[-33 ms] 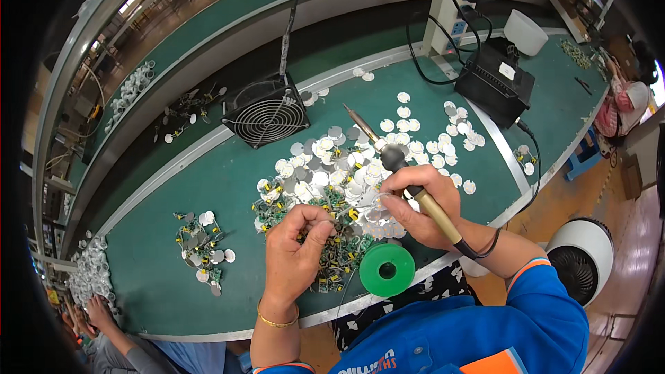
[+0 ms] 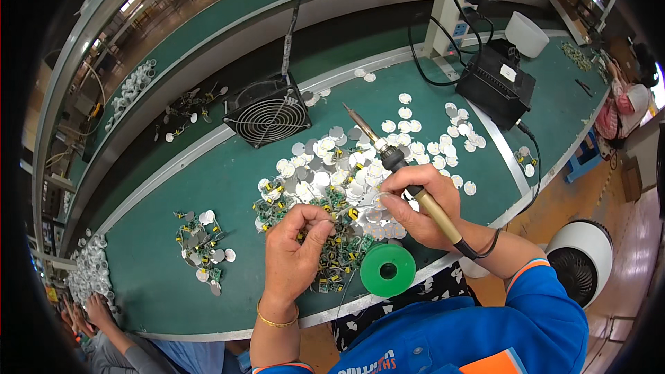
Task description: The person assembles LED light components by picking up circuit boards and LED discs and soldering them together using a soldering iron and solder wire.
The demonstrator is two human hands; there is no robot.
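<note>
A soldering iron point(image 2: 433, 218) lies across my right hand point(image 2: 433, 204), which is closed around it, its metal tip pointing up and to the far left. By the right thumb and forefinger is a thin, pale round edge I cannot make out clearly. My left hand point(image 2: 298, 242) pinches something small and thin, mostly hidden by the fingertips. Both hands hover over a pile of white discs point(image 2: 322, 179) and small green circuit boards point(image 2: 336, 260) with yellow parts. A green spool point(image 2: 388, 270) sits at the near table edge.
A black fan point(image 2: 269, 119) with a wire grille stands behind the pile. At the back right are a black box point(image 2: 495, 79), a white bowl point(image 2: 526, 33) and a socket post point(image 2: 454, 7). More boards and discs point(image 2: 204, 246) lie left. Another person's hand point(image 2: 99, 312) touches clear parts.
</note>
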